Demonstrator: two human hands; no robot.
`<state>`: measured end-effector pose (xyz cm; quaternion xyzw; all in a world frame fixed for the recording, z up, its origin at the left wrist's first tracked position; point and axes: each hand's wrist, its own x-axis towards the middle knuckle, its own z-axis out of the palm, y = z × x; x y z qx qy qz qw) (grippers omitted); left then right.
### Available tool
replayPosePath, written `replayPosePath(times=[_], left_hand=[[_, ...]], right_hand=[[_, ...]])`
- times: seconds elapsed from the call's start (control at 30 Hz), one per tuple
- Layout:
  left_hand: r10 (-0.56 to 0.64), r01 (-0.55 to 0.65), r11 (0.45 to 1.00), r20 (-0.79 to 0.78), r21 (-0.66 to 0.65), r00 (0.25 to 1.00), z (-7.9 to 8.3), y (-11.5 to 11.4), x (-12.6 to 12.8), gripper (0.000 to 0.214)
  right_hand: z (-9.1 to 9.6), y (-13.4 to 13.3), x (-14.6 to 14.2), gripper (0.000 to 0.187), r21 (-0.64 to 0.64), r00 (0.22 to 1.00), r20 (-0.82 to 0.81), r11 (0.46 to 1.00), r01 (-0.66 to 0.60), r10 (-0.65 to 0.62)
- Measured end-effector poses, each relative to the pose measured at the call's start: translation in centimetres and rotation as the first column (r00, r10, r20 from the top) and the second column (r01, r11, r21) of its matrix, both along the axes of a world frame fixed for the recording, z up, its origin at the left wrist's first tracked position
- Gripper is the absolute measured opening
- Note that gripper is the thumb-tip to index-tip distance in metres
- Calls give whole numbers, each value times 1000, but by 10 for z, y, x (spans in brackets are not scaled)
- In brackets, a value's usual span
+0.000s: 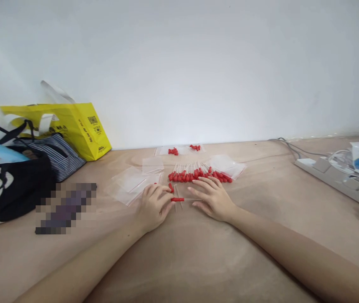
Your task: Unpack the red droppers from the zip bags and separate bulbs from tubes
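A thin pale stick with a red tip [178, 199] lies crosswise between my two hands. My left hand [154, 207] pinches the end of the red tip. The fingers of my right hand [216, 198] close on the stick's bare end. Just beyond my left fingertips is a loose red tip [171, 187], and a few bare sticks [176, 206] lie under the held one. Past my hands, a row of similar red-tipped sticks [187, 176] spreads out with the red ends toward me. My right fingers partly cover its near edge.
Clear zip bags [131, 179] lie left of the row, more bags [225, 163] to its right. Small red pieces [173, 151] rest on plastic at the back. A yellow bag [87, 130] and a black patterned bag [15, 189] stand left; a power strip [331, 179] lies right.
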<state>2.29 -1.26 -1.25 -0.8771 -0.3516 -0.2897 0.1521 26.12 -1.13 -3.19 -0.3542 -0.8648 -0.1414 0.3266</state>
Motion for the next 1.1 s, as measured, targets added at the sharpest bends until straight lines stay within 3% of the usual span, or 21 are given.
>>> replayPosePath(times=[0.3,0.47,0.7,1.1], left_hand=[[-86,86,996,16,39,996,-1,3,4,11],[-125,125,992,0,3,992,-5,7,14,18],[-187,188,981,-9,51,982,-14,13,18,22],[-167,168,985,-19,34,986,-8,4,20,17]], right_hand=[[-3,4,-13,18,-33,995,-61,996,-87,85],[-3,4,-15,17,5,990,-100,995,-102,102],[-4,5,-17,19,8,993,-66,996,-94,95],[-3,1,-16,19,-52,989,-40,988,-144,142]])
